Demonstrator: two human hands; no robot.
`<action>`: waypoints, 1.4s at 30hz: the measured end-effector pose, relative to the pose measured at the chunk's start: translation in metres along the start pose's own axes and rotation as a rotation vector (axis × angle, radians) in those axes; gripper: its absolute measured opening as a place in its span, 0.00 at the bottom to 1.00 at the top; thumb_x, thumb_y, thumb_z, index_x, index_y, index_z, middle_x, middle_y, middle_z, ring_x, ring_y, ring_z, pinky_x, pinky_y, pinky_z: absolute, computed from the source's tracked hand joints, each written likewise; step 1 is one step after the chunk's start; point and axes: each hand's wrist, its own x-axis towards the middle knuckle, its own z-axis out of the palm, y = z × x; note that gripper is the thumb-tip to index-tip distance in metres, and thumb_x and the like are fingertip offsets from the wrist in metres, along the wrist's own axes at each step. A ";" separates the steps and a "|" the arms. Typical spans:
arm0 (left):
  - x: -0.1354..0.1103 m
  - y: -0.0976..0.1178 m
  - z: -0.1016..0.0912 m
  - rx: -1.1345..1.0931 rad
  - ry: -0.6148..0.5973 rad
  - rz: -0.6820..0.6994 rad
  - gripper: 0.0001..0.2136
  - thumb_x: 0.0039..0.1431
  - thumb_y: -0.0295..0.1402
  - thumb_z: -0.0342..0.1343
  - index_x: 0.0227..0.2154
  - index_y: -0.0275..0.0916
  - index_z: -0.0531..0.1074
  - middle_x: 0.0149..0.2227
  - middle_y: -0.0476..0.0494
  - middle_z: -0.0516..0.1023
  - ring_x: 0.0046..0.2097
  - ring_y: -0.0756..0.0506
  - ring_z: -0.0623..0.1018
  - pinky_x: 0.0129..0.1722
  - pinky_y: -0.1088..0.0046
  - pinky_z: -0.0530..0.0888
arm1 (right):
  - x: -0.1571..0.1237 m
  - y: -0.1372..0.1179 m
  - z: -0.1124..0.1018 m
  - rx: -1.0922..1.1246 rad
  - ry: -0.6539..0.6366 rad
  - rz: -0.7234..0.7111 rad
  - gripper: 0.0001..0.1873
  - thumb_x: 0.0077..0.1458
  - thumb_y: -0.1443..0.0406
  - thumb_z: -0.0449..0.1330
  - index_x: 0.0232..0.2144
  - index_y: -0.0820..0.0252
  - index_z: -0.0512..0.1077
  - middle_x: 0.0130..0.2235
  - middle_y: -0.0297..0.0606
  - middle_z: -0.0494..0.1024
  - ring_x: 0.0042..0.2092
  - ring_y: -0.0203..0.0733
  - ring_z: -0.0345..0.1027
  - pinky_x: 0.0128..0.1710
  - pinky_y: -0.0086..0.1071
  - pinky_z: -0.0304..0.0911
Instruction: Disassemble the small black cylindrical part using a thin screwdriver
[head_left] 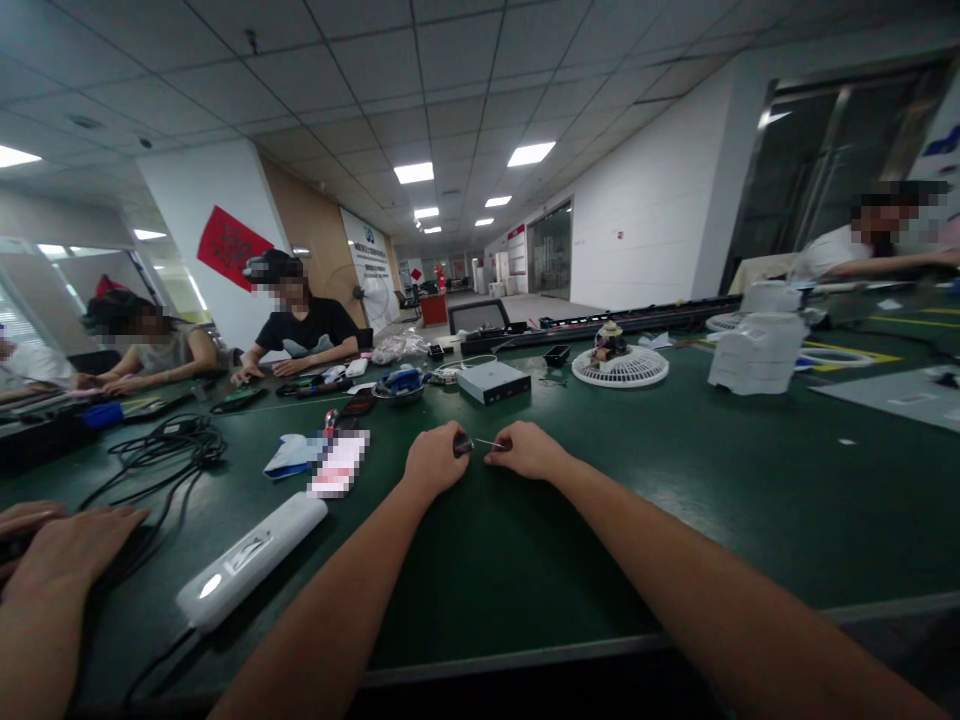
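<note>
Left hand [437,458] grips dark part [463,447], wearer's side of box [491,386] | right hand [529,452] pinches rod [489,443], same side | both look light, stiff | part likely slippery: hold sides; rod: one end.

Ceiling [360,80]: pale square tiles, lit rectangular panels [531,154]
Right wall [645,210]: white, with glass doors [551,255]
Pillar [202,180]: white, red square decoration [225,245]
Floor [540,312]: pale grey
Chair [478,316]: black
Tabletop [720,490]: dark green

Near the front edge of the green desk [720,500], a white corded device [255,560] is laid; farther back, a grey box [491,384] and a round white grille [634,372] are placed.
</note>
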 end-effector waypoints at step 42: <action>-0.004 0.017 -0.009 0.005 -0.011 0.195 0.11 0.52 0.33 0.59 0.39 0.41 0.71 0.35 0.44 0.79 0.39 0.40 0.78 0.42 0.65 0.69 | 0.006 0.001 0.000 0.400 0.117 0.012 0.14 0.59 0.64 0.54 0.37 0.64 0.78 0.27 0.33 0.74 0.27 0.33 0.63 0.27 0.25 0.56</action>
